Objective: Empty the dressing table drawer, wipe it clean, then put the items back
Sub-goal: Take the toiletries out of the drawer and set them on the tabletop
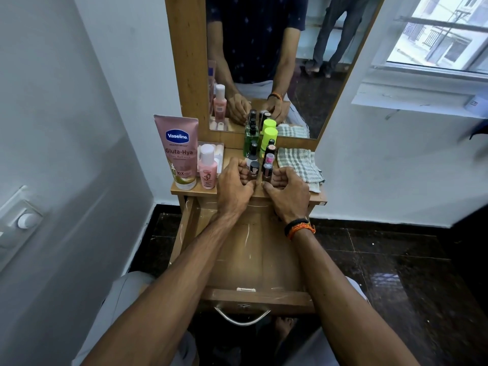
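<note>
The wooden drawer (253, 262) is pulled out below the dressing table top (192, 191), and its scratched bottom lies bare. On the top stand several small nail polish bottles (267, 157) in two rows. My left hand (233, 184) curls its fingers round the nearest left bottle (254, 169). My right hand (289, 192) curls round the nearest right bottle (267, 172). Both thumbs meet at the table's front edge. A checked cloth (301, 163) lies folded to the right of the bottles.
A pink Vaseline tube (179, 151), a pink bottle (207, 167) and a clear box (217, 154) stand at the left. A green bottle (249, 140) and a lime-capped bottle (268, 140) stand by the mirror (264, 62). The drawer handle (241, 317) hangs in front. Dark tiles cover the floor.
</note>
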A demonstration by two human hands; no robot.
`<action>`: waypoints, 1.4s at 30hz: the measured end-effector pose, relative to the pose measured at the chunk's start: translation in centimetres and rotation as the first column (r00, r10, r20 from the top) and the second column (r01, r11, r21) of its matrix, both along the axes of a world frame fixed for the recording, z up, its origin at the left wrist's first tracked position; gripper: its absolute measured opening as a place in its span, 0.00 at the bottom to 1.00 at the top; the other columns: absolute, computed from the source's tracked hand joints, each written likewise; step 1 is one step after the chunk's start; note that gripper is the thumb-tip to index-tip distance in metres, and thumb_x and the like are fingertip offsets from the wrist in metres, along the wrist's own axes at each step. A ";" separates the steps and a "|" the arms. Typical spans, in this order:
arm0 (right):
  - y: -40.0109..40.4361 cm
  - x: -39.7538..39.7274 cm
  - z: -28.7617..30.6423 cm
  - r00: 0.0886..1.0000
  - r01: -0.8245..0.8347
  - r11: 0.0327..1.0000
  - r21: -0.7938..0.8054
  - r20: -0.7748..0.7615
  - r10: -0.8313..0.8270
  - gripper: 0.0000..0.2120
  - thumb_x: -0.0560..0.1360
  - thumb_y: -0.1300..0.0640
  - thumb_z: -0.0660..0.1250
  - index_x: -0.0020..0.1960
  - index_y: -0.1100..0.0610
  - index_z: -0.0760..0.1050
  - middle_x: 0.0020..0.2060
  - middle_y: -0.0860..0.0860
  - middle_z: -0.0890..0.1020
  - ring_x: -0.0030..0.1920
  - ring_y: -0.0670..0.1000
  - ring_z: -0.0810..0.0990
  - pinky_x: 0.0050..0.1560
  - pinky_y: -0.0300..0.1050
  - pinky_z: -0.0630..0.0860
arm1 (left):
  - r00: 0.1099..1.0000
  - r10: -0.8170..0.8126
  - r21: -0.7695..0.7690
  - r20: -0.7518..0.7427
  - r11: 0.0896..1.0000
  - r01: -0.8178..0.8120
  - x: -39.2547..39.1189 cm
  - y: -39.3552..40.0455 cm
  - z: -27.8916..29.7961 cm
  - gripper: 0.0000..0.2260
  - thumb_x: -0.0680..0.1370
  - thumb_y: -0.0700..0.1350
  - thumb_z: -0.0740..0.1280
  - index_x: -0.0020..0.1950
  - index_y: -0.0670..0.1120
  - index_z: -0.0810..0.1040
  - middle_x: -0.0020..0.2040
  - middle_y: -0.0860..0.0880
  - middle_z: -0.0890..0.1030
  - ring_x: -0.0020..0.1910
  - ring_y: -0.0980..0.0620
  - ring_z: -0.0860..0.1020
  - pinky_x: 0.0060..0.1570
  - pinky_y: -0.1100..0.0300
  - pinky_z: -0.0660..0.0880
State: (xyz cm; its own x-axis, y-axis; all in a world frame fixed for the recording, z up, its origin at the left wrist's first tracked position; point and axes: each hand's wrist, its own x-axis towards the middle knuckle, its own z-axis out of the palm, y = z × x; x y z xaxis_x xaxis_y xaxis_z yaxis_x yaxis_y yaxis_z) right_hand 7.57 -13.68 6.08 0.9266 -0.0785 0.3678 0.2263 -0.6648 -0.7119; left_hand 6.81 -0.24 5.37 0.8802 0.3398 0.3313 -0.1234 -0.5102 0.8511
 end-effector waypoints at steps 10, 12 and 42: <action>-2.2 -1.5 -0.6 0.994 0.030 0.993 0.111 0.097 -0.041 0.10 0.72 0.55 0.78 0.49 0.56 0.80 0.41 0.47 0.83 0.40 0.43 0.81 0.43 0.34 0.79 | 0.992 0.056 0.091 0.117 0.994 -0.066 -3.2 -0.8 -0.2 0.09 0.73 0.40 0.72 0.49 0.46 0.74 0.40 0.52 0.75 0.41 0.50 0.75 0.41 0.50 0.78; -3.3 -2.3 -0.9 0.988 0.089 0.988 0.129 0.112 -0.104 0.06 0.73 0.56 0.76 0.47 0.54 0.80 0.40 0.45 0.82 0.38 0.39 0.79 0.43 0.32 0.77 | 0.991 0.033 0.131 0.130 0.990 -0.051 -4.4 -1.3 -0.8 0.07 0.74 0.40 0.72 0.47 0.47 0.74 0.39 0.53 0.75 0.40 0.51 0.75 0.40 0.52 0.77; -7.6 -1.3 -6.3 0.910 0.237 0.964 0.118 -0.374 -0.178 0.21 0.68 0.49 0.80 0.58 0.56 0.84 0.61 0.54 0.73 0.65 0.56 0.72 0.66 0.46 0.72 | 0.908 -0.099 -0.124 -0.408 0.991 0.052 -1.4 -5.7 -6.4 0.12 0.69 0.45 0.79 0.51 0.50 0.86 0.38 0.54 0.82 0.45 0.50 0.82 0.50 0.56 0.80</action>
State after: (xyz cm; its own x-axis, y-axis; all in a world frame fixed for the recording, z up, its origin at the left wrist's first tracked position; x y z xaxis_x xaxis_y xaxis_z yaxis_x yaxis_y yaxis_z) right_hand 6.26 -21.31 -0.25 0.9496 -0.3128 -0.0178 -0.1937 -0.5413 -0.8182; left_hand 5.42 -5.99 -1.01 0.9546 0.2801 -0.1015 0.2160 -0.4162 0.8833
